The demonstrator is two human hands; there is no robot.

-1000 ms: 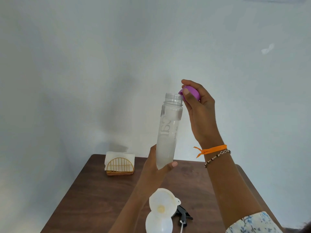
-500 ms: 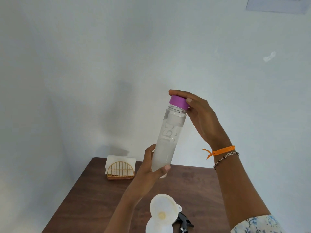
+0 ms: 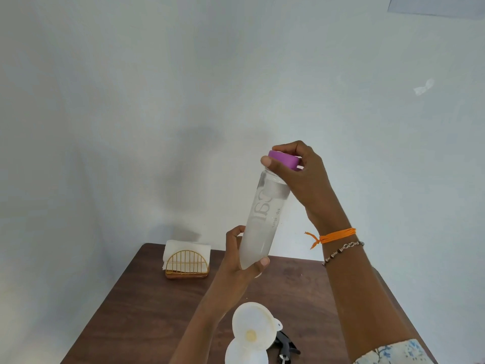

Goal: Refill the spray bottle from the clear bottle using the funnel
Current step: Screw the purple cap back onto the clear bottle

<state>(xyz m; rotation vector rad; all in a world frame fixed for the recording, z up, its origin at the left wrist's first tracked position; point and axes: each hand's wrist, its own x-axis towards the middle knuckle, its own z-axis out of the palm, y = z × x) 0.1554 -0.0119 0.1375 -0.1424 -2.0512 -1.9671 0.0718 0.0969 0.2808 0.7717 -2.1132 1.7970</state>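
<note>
I hold the clear bottle up in front of the wall, tilted slightly to the right. My left hand grips its base. My right hand curls round the purple cap, which sits on the bottle's neck. Below, a white funnel stands in the mouth of the white spray bottle at the table's near edge. The black spray head lies on the table just right of it.
A brown wooden table fills the lower part of the view. A gold wire holder with white napkins stands at its back left corner. A pale wall is behind.
The purple cap, held off to the side a second ago, now sits on the bottle's neck. My right hand has turned round it, with the thumb now at the front.
</note>
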